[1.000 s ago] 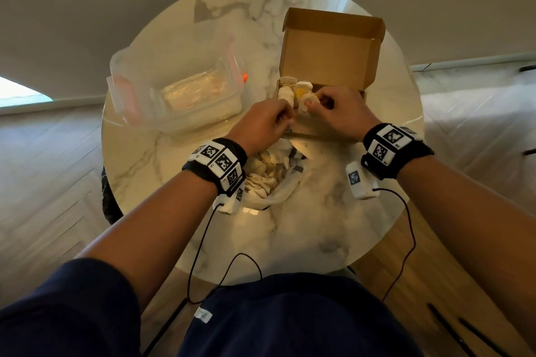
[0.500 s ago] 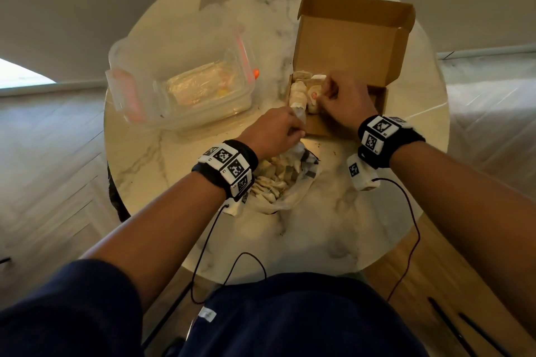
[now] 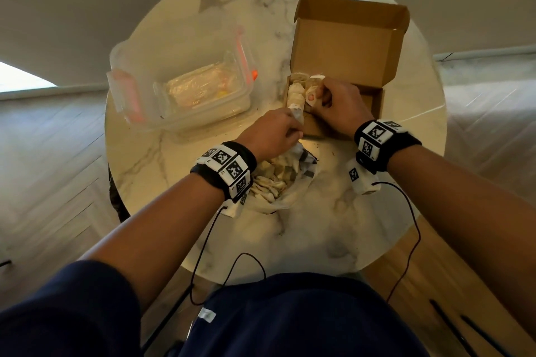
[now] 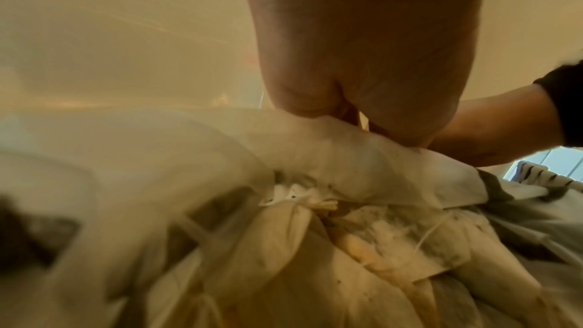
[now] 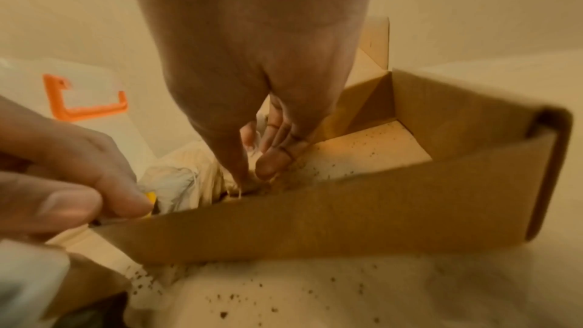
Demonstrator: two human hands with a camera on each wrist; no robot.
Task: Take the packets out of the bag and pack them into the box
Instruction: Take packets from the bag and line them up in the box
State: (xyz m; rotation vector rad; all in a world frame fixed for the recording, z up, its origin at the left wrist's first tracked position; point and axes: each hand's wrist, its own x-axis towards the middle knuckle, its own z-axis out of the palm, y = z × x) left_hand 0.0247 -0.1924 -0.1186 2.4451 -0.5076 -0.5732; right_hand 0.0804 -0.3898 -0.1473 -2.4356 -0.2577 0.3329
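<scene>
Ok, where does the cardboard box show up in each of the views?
Head: cardboard box upper right of centre on the table, lid open.
Left wrist: not in view.
Right wrist: cardboard box, its front wall across the middle and right.
Shared landmark: the right hand reaching into it.

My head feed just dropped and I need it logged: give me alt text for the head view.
Right hand sets a packet into the open cardboard box on a round marble table, while the left hand grips the bag of packets. A clear plastic container sits left of the box.
</scene>
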